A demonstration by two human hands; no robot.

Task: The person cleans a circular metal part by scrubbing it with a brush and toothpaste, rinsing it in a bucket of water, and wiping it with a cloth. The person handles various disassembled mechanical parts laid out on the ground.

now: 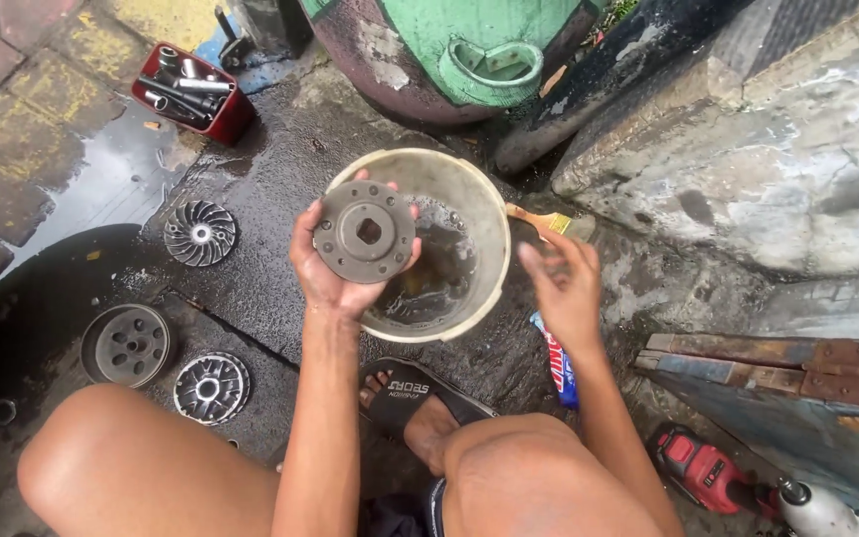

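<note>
My left hand (pixel 328 273) holds a round grey metal disc (pixel 364 232) with a squarish centre hole, face up, over the rim of a cream plastic bucket (pixel 484 214) that has dirty liquid in its bottom. Beside the bucket's right edge hovers my right hand (pixel 564 288), fingers apart, holding nothing. A paint brush (pixel 547 221) with a wooden handle lies just past that hand, against the bucket.
On the wet ground at left lie a finned pulley half (pixel 201 233), a drum-shaped clutch bell (pixel 127 345) and another finned disc (pixel 212 388). A red tray of sockets (pixel 191 91) sits far left. A red power tool (pixel 708 472) lies lower right beside wooden planks (pixel 777 363).
</note>
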